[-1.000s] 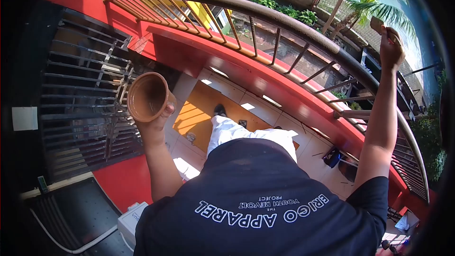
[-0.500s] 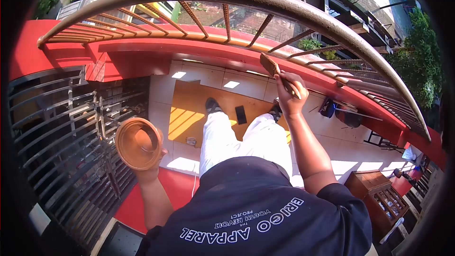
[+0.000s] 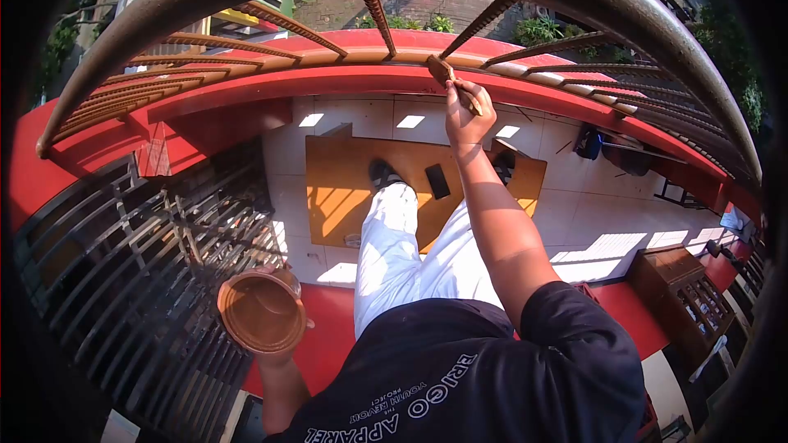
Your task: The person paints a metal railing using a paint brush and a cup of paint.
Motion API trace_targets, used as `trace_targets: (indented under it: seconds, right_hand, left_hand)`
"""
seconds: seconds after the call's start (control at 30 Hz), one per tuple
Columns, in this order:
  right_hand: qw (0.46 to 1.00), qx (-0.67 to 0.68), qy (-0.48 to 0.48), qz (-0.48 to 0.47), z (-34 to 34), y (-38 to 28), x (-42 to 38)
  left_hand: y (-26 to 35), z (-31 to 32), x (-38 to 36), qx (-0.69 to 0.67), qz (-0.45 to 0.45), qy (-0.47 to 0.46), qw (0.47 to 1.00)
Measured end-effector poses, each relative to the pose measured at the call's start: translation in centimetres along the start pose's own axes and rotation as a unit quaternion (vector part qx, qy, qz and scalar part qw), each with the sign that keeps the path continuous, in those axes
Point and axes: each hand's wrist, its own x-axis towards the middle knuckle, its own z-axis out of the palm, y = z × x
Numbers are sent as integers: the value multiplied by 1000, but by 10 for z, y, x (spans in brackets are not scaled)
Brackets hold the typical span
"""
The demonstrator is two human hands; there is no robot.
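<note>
The brush (image 3: pixel 442 71) is in the right hand (image 3: pixel 472 112), its head overlapping the lower rail (image 3: pixel 328 58) of the curved railing, though I cannot tell whether the two touch; the terracotta-coloured pot (image 3: pixel 226 312) is in the left hand (image 3: pixel 279 358), well apart from the brush, tilted so its round mouth faces the camera; inside it is brown all over with a curved edge, and whether that is liquid or bare wall I cannot make out.

The right arm reaches forward, fingers pressed together and pinching the brush's handle; the left hand supports the pot from beneath and behind, its fingers mostly hidden; the brush is brown, with a broad, flat head and a slim handle; below, a black phone (image 3: pixel 437 181) lies on an orange-brown board (image 3: pixel 336 168), between the person's feet.
</note>
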Motion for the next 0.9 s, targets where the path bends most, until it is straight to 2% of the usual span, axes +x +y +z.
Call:
trace_targets:
  seconds: [0.07, 0.1, 0.17, 0.2, 0.3, 0.37, 0.4, 0.5, 0.6, 0.63, 0.7, 0.77, 0.83, 0.87, 0.9]
  right_hand:
    - [999, 11, 20, 46, -5, 10, 0]
    - [997, -42, 17, 62, -14, 13, 1]
    - [992, -63, 53, 94, -25, 16, 3]
    - [992, -97, 70, 50, -31, 20, 3]
    - [996, -69, 53, 33, -37, 12, -3]
    - [996, -22, 17, 81, -25, -8, -9]
    - [997, 18, 9, 69, -14, -6, -12]
    - [996, 23, 42, 72, 8, 4, -12]
    - [975, -7, 81, 206, -4, 13, 3]
    - [974, -31, 95, 204, -12, 16, 6]
    - [976, -29, 123, 179, -24, 11, 11]
    - [978, 2, 88, 187, -28, 3, 9]
    - [976, 43, 41, 212, -21, -5, 2]
    - [977, 52, 14, 205, -15, -10, -3]
    - [980, 93, 28, 172, -1, 2, -7]
  left_hand:
    - [-4, -1, 5, -3, 12, -2, 1000]
    - [-5, -1, 7, -5, 17, -3, 1000]
    - [-7, 3, 9, -32, 15, 8, 999]
    - [-8, 4, 10, -46, 14, 14, 999]
    - [-9, 0, 15, -27, 21, -22, 999]
    - [-7, 5, 13, -43, 0, -12, 999]
    - [-7, 6, 11, -45, -12, -14, 999]
    - [-8, 7, 6, -41, -43, -25, 998]
    - [-6, 14, 7, -56, -34, -13, 998]
    - [-8, 13, 7, -59, -40, -16, 997]
    - [-13, 10, 4, -80, -76, -17, 994]
    - [-14, 9, 1, -129, -155, -2, 979]
    - [-13, 11, 1, -134, -153, -5, 979]
    - [-11, 16, 4, -107, -101, -20, 989]
    - [-9, 19, 6, -81, -47, -34, 995]
